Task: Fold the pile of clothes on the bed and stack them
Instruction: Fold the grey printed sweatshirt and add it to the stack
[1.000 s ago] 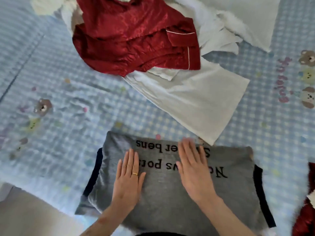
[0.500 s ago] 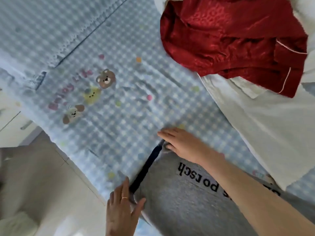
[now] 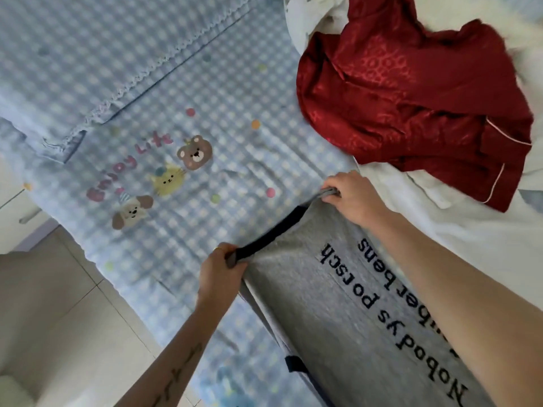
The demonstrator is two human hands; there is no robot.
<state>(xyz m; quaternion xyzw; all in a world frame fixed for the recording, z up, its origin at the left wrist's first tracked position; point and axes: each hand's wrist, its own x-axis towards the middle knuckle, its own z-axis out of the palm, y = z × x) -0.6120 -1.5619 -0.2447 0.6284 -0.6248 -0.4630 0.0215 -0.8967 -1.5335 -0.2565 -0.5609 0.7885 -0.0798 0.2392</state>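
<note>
A grey T-shirt (image 3: 329,312) with black lettering and a dark navy edge lies partly folded on the bed at lower right. My left hand (image 3: 220,268) grips its near left corner, fingers curled round the cloth. My right hand (image 3: 349,195) pinches the far left corner, and that end is lifted slightly off the sheet. Behind them sits the unfolded pile: a red satin pyjama top (image 3: 411,104) on top of white garments (image 3: 470,248).
The bed wears a blue checked sheet (image 3: 164,92) printed with cartoon animals (image 3: 167,174) and pink lettering. Its left edge drops to a beige tiled floor (image 3: 58,312). A white cabinet (image 3: 11,201) stands at far left.
Both hands left the shirt's flat top, moved to its left end and closed on the two corners, raising that edge. My head turned left, so the pile shifted right.
</note>
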